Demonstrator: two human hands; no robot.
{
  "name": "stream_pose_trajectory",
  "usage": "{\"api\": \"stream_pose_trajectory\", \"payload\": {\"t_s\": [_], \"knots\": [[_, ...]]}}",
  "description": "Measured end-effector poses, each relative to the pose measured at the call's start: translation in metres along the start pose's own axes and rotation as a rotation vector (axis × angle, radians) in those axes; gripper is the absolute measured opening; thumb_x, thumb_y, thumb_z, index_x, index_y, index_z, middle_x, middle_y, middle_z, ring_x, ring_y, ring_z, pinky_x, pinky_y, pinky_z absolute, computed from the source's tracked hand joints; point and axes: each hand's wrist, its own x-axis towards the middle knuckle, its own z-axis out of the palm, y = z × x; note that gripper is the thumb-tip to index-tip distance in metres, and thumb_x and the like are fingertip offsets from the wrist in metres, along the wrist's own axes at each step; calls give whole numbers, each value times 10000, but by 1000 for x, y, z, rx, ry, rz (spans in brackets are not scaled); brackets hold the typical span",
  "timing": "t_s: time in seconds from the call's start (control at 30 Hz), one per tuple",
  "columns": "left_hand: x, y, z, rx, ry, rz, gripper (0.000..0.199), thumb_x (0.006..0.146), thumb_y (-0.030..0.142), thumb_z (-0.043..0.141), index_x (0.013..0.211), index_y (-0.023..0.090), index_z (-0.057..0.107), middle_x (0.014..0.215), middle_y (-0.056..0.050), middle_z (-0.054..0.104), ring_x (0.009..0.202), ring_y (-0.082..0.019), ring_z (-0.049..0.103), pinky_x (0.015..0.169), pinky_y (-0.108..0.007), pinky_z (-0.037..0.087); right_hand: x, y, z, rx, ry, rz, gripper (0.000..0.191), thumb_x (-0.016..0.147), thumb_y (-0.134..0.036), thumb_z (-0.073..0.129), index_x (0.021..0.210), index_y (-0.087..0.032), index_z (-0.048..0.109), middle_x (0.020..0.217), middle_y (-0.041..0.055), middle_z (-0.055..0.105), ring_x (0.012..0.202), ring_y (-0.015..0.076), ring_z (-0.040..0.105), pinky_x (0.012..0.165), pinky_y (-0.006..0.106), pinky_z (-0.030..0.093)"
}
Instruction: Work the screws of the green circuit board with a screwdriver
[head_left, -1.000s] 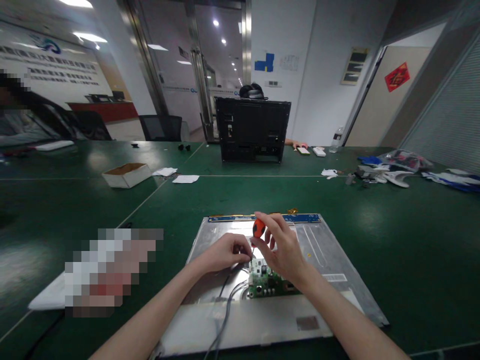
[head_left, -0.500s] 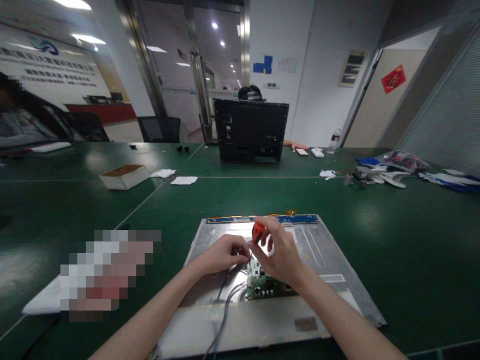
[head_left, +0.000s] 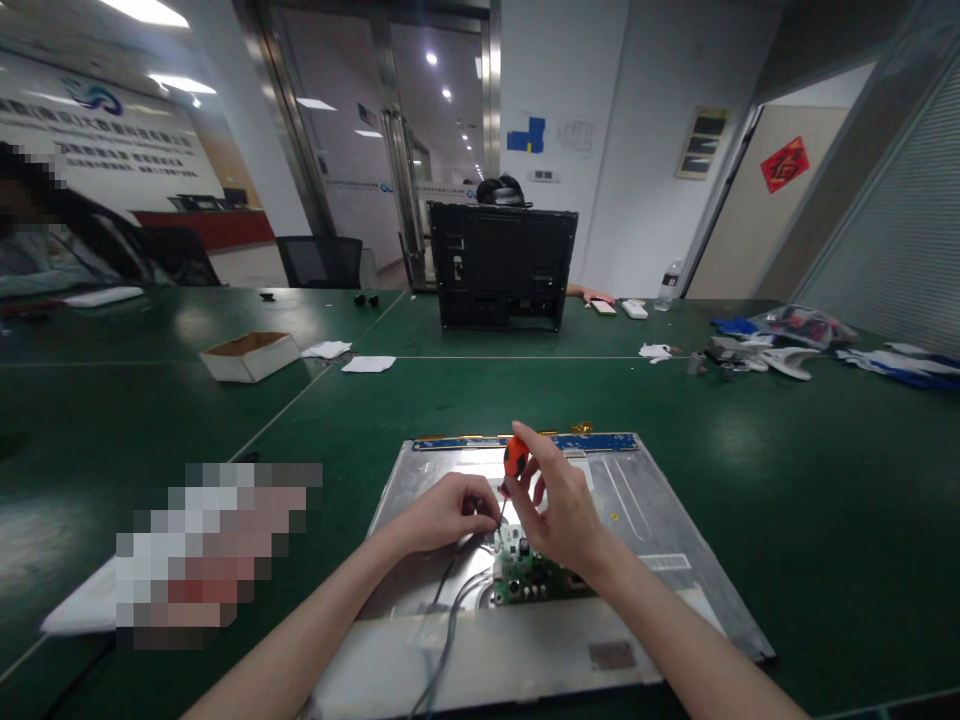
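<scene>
My right hand [head_left: 564,497] is closed round a small screwdriver [head_left: 515,457] with an orange and black handle, its thin shaft pointing down. The index finger reaches above the end of the handle. Beside the screwdriver's tip, the fingertips of my left hand [head_left: 454,510] are pinched together; what they hold, if anything, is too small to make out. Both hands are over a green circuit board [head_left: 517,575], partly hidden by my right hand. It sits on a flat silver display panel [head_left: 660,600] with a blue strip [head_left: 607,441] along its far edge. Dark cables [head_left: 453,630] run from the board's left side towards me.
A black monitor [head_left: 504,265] stands upright across the green table [head_left: 825,520]. An open white box [head_left: 251,358] and paper [head_left: 369,364] lie at left, a blurred-out packet nearer. Bagged items [head_left: 806,325] and a bottle [head_left: 667,285] are far right. Another person sits far left; another's hand [head_left: 592,294] shows behind the monitor.
My right index finger has risen and straightened above the screwdriver handle. More of the shaft shows now between my hands. My left hand keeps almost the same place.
</scene>
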Motion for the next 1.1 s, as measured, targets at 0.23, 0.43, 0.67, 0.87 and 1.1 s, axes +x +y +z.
{"api": "stream_pose_trajectory", "payload": {"t_s": [0.23, 0.43, 0.67, 0.87, 1.1], "knots": [[0, 0, 0, 27, 14, -31, 55, 683, 148, 635, 731, 158, 660, 669, 25, 607, 639, -130, 531, 630, -235, 422, 2, 1, 0, -9, 32, -26, 512, 837, -168, 567, 1297, -294, 378, 984, 34, 553, 616, 97, 521, 453, 202, 444], [0, 0, 0, 12, 9, -12, 58, 682, 113, 621, 704, 161, 644, 642, 34, 596, 630, -124, 531, 631, -231, 427, 3, -2, -2, -65, 38, -4, 478, 857, -184, 565, 1298, -317, 439, 1017, 46, 531, 621, 94, 551, 475, 222, 480], [0, -3, 0, 38, -5, 1, 51, 696, 132, 627, 734, 157, 651, 649, 34, 588, 609, -120, 512, 607, -227, 415, 0, -1, 0, -26, 9, -20, 564, 851, -129, 502, 1374, -258, 337, 1040, 71, 587, 611, 102, 541, 470, 227, 469], [-1, 1, -1, 29, 8, 15, 42, 688, 128, 635, 712, 157, 653, 687, 18, 617, 650, -135, 538, 624, -232, 421, 0, 3, -1, -28, 27, -44, 531, 838, -164, 568, 1319, -276, 371, 999, 41, 593, 608, 100, 533, 463, 213, 457], [-1, 3, 0, 4, 14, 2, 67, 673, 102, 626, 704, 156, 652, 663, 27, 607, 619, -124, 531, 616, -230, 420, 2, -2, -2, -111, 50, -21, 488, 858, -195, 572, 1313, -315, 444, 1072, 56, 529, 620, 91, 545, 505, 234, 496]]}}
